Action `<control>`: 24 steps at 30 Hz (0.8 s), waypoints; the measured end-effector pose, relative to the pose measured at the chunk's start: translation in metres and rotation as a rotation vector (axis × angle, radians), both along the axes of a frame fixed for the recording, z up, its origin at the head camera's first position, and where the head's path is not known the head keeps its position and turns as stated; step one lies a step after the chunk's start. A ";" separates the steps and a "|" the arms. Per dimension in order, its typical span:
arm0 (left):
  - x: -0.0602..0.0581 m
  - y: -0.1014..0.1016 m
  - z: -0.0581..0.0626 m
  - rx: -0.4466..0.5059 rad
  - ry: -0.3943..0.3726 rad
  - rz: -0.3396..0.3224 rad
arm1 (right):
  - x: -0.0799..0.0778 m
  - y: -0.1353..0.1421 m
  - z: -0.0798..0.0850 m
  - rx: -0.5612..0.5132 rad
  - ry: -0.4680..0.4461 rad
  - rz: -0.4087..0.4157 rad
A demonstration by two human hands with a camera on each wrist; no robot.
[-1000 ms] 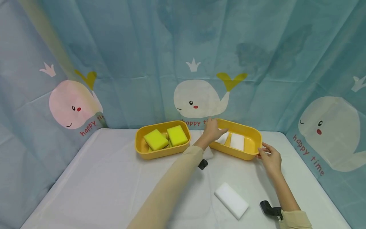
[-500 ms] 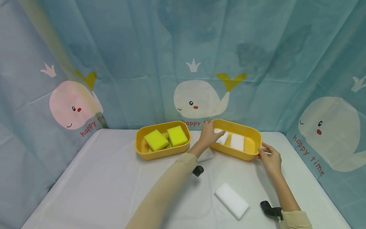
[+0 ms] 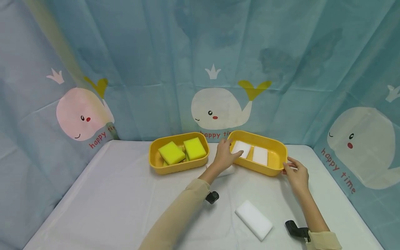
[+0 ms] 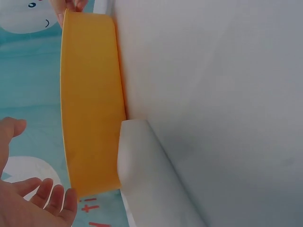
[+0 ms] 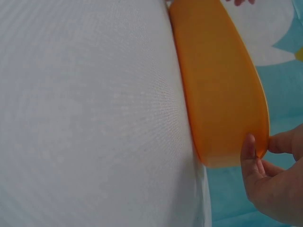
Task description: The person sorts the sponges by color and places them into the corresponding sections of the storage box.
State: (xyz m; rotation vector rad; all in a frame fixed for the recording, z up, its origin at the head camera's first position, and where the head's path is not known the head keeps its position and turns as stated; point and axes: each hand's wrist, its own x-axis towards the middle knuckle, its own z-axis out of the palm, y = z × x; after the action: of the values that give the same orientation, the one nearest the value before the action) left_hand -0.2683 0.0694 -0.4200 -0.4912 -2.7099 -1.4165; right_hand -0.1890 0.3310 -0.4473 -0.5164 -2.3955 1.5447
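Note:
The yellow tray (image 3: 257, 168) on the right holds two white sponges, one (image 3: 241, 149) toward its left end and another (image 3: 260, 156) near the middle. At its left end my left hand (image 3: 223, 156) has thumb and fingers spread, with fingertips close to the rim and nothing held. My right hand (image 3: 297, 175) pinches the rim at the tray's right corner; in the right wrist view the thumb (image 5: 248, 150) lies on the outer wall. Partly hidden under my left hand, a white sponge (image 3: 227, 171) lies on the table against the tray's front.
A second yellow tray (image 3: 170, 169) stands to the left with yellow sponges (image 3: 171, 152) inside. Nearer the front, a white sponge (image 3: 253, 220) lies slanted on the white table (image 3: 103, 201). A blue whale-print curtain (image 3: 150, 69) closes off the back and sides.
My left hand has drawn back left and toward me from over the right tray, uncovering the left white sponge inside. My right hand stays at the tray's corner.

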 end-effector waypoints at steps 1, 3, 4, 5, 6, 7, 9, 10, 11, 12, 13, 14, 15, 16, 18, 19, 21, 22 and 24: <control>0.001 -0.001 -0.001 0.000 -0.004 0.001 | 0.000 0.000 0.000 -0.001 -0.001 0.000; 0.004 -0.003 -0.003 0.002 -0.013 0.002 | 0.000 0.000 0.000 0.000 0.000 -0.001; 0.005 -0.004 -0.004 0.001 -0.017 0.003 | 0.000 0.000 0.000 0.001 -0.001 -0.003; 0.006 -0.005 -0.005 -0.002 -0.021 0.003 | 0.000 0.000 0.000 0.003 -0.002 -0.005; 0.007 -0.007 -0.006 0.000 -0.025 0.003 | 0.000 -0.001 0.000 0.005 -0.003 -0.008; 0.008 -0.008 -0.007 -0.003 -0.034 0.006 | 0.000 -0.001 0.000 0.006 -0.004 -0.012; 0.011 -0.010 -0.009 -0.015 -0.045 0.008 | 0.000 -0.001 0.000 0.009 -0.004 -0.017; 0.012 -0.011 -0.010 -0.016 -0.049 0.008 | 0.000 -0.001 0.000 0.008 -0.004 -0.019; 0.013 -0.012 -0.012 -0.024 -0.049 0.008 | 0.000 -0.001 0.000 0.006 -0.002 -0.019; 0.013 -0.013 -0.013 -0.025 -0.051 0.009 | 0.000 -0.001 -0.001 0.005 0.000 -0.018; 0.014 -0.013 -0.014 -0.028 -0.051 0.012 | 0.000 -0.001 -0.001 0.005 0.001 -0.017; 0.015 -0.014 -0.015 -0.024 -0.045 0.014 | 0.000 -0.001 -0.001 0.004 0.003 -0.016; 0.015 -0.015 -0.016 -0.020 -0.042 0.017 | 0.000 -0.001 -0.001 0.001 0.004 -0.013; 0.016 -0.016 -0.016 -0.009 -0.040 0.021 | 0.000 -0.001 -0.001 0.000 0.004 -0.011; 0.017 -0.018 -0.018 0.009 -0.046 0.030 | 0.000 -0.001 0.000 0.001 0.005 -0.009; 0.018 -0.019 -0.019 0.011 -0.047 0.036 | 0.001 -0.001 0.000 0.000 0.003 -0.009; 0.019 -0.021 -0.022 0.007 -0.056 0.047 | 0.001 -0.001 0.000 -0.001 0.003 -0.008; 0.020 -0.022 -0.023 0.003 -0.061 0.051 | 0.001 -0.001 0.000 0.001 0.002 -0.009; 0.021 -0.023 -0.026 -0.020 -0.070 0.058 | 0.001 -0.001 0.000 0.001 0.003 -0.009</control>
State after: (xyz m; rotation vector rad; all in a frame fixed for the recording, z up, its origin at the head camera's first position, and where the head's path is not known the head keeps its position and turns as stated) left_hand -0.2472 0.0460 -0.4461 -0.3678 -2.7703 -1.4203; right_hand -0.1885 0.3300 -0.4476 -0.5234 -2.3888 1.5392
